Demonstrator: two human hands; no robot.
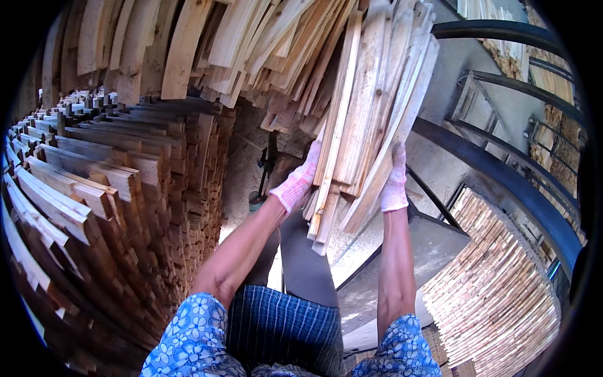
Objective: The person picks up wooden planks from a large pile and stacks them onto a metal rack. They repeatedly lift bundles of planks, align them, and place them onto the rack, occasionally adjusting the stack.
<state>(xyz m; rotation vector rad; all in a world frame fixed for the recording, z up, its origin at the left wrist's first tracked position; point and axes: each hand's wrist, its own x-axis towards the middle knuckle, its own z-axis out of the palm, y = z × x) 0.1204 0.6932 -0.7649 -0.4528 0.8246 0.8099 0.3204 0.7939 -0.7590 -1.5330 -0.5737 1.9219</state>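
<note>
Between my two gloved hands is a bundle of long, rough wooden slats [370, 107], its near ends uneven and pointing toward me. My left hand [303, 178], in a pale pink knit glove, grips the bundle's left side; its fingers are partly hidden behind the wood. On the right side my right hand [395, 179], gloved alike, presses against the slats with the thumb up along the outer edge. The far end of the bundle reaches the top of the view, beside a large heap of similar loose slats [270, 44].
Tall stacks of wooden slats [94, 182] fill the left side. Dark curved metal rails [502, 163] run along the right. Below them stands a dense pile of slat ends [496, 289] next to a grey metal surface [421, 251]. A pale floor [358, 245] shows under the bundle.
</note>
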